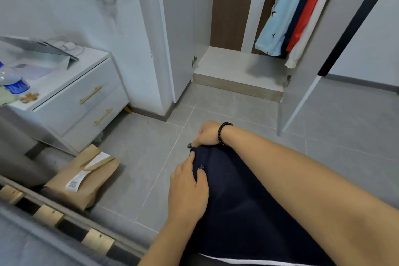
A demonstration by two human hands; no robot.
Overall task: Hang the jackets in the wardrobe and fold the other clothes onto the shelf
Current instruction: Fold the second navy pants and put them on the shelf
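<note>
A dark navy garment (235, 205) with a white stripe near its lower edge hangs in front of me at bottom centre. My right hand (206, 134), wearing a black bead bracelet, grips its top edge. My left hand (187, 188) pinches the cloth just below, fingers curled into the fabric. The open wardrobe (237, 67) stands ahead. Inside at upper right hang a light blue printed garment (280, 17), a navy one, a red one (311, 6) and a white one.
A white nightstand (82, 93) with gold handles stands at left, carrying a water bottle (15, 84) and a tablet. A brown paper bag (84, 177) lies on the grey tile floor. A slatted bed frame (49, 216) runs along the bottom left. Wardrobe doors stand open either side.
</note>
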